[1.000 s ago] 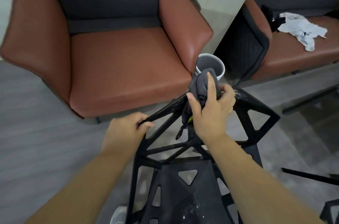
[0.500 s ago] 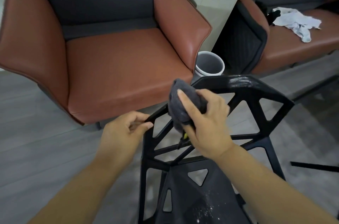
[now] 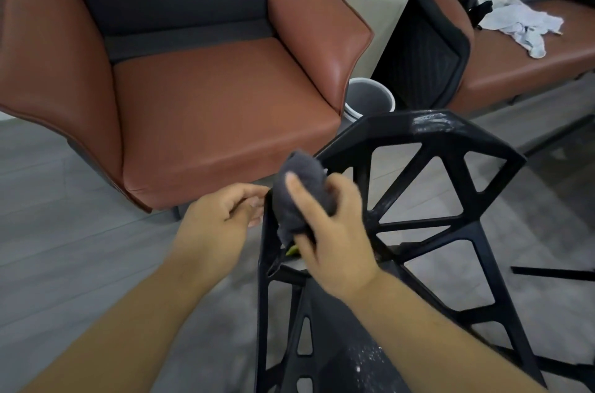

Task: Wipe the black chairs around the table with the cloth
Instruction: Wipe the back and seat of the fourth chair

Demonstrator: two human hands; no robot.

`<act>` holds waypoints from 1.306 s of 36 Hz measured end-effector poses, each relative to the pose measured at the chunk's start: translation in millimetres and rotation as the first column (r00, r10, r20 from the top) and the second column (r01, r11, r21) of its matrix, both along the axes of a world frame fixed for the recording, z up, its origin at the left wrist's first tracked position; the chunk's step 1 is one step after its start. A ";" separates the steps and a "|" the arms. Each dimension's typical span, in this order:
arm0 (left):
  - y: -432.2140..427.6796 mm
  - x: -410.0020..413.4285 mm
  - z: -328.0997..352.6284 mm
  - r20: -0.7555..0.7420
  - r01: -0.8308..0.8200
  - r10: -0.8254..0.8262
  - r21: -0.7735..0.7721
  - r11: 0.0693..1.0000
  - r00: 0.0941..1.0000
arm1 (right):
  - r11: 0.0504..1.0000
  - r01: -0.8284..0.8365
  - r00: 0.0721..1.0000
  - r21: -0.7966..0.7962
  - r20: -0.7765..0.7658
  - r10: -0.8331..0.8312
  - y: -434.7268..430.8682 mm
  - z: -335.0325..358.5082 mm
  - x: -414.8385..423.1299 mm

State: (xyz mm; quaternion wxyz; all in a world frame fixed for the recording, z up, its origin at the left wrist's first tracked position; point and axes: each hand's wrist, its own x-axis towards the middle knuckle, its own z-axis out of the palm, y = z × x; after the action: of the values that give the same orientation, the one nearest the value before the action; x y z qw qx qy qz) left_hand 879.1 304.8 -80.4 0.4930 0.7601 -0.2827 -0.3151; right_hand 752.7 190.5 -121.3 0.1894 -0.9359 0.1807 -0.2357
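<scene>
Both hands are at the backrest of the black plastic chair with triangular cut-outs (image 3: 418,164). Right hand (image 3: 331,231) grips a bunched dark grey cloth (image 3: 301,196), thumb across its front, and presses it against the upper left bar of the backrest. Left hand (image 3: 219,219) sits just beside the chair's left edge with fingers curled towards it. Blur keeps me from telling whether it holds the frame or only touches it.

White smears show on the chair's top rail and white specks on its seat. Behind it stands a brown leather armchair with a dark grey back cushion (image 3: 209,103), and a white round bin (image 3: 370,96) sits at the armchair's right corner. On 1 brown bench seat (image 3: 515,61) at the far right lies a crumpled white rag (image 3: 521,22). Grey plank flooring (image 3: 64,231) runs underneath.
</scene>
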 end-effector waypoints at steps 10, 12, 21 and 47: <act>-19.0 -2.8 16.3 0.219 0.000 -0.019 0.086 0.996 0.975 | 0.970 0.243 0.963 -0.015 0.122 -0.240 -45.4 37.5 -9.9; -32.0 -7.5 24.1 0.268 -0.018 -0.003 0.078 0.997 0.963 | 0.939 0.344 0.930 -0.022 0.148 -0.337 -67.8 52.5 -16.1; -119.5 -33.7 47.8 0.416 0.073 -0.129 0.148 0.986 0.900 | 0.925 0.334 0.942 -0.184 0.043 -0.332 -108.4 58.6 -19.2; -133.6 -43.4 10.4 0.716 -0.052 -0.073 0.150 0.987 0.694 | 0.882 0.463 0.881 -0.092 -0.063 -0.469 -145.8 48.7 -52.3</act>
State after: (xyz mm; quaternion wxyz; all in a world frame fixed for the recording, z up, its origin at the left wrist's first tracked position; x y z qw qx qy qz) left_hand 835.7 171.2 -69.9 0.2793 0.8578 -0.4311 -0.0170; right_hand 700.4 44.6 -72.6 0.0848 -0.8803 0.3995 -0.2415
